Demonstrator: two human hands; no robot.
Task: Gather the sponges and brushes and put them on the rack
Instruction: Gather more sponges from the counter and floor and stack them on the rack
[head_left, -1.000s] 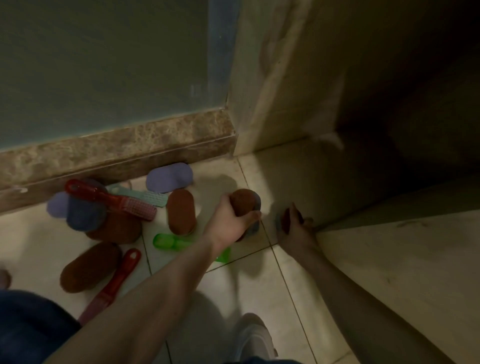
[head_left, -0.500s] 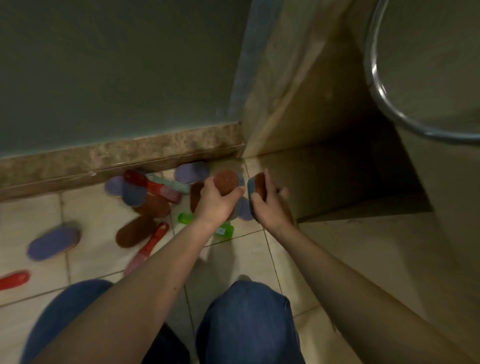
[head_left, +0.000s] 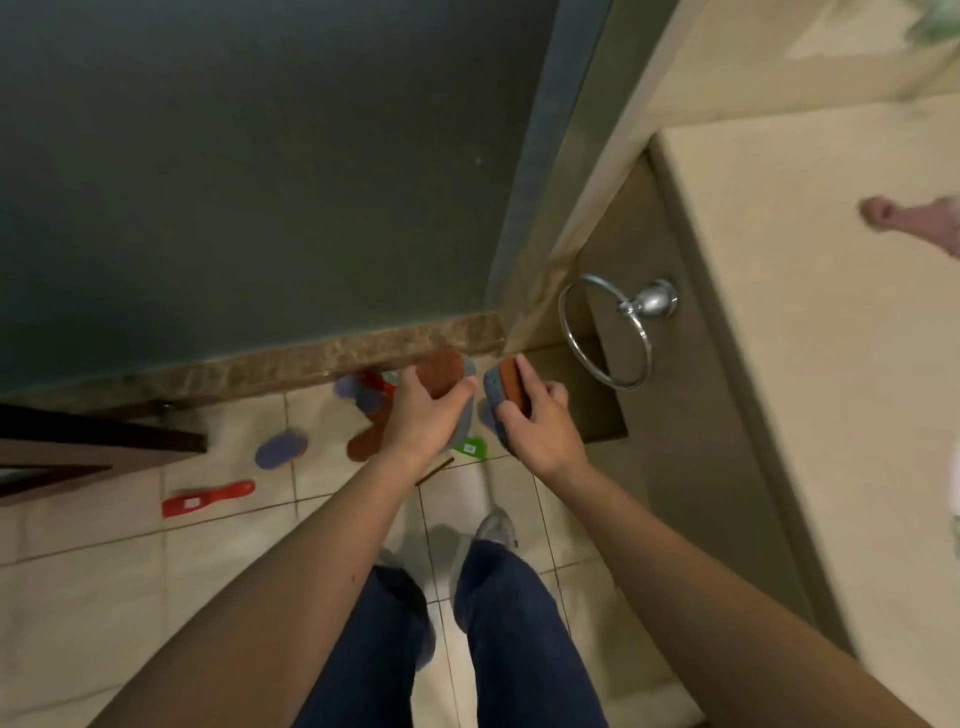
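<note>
Above the tiled floor (head_left: 104, 597), in front of the person's legs, two hands are held close side by side. The left hand (head_left: 423, 410) grips a brown and grey sponge (head_left: 441, 371), with the thumb on one side and the fingers curled round the other. The right hand (head_left: 540, 426) grips a second sponge (head_left: 500, 387), brown on top and blue-grey on the side, with the fingers pressed on the brown face. The two sponges are near each other but do not touch.

More things lie on the floor below the hands. A purple sponge (head_left: 280, 449) lies to the left, and a red brush (head_left: 208, 499) lies flat a little nearer to the person. A brown sponge (head_left: 363, 441) peeks out from under the left wrist. A green brush (head_left: 470, 447) shows between the two hands. Another purple sponge (head_left: 347, 387) lies close to the brown stone step (head_left: 260, 369) under the dark glass.

A shiny metal ring (head_left: 605, 338) hangs on the side of the pale bench (head_left: 831, 389) on the right. A grey shoe (head_left: 496, 525) stands on the tiles.
</note>
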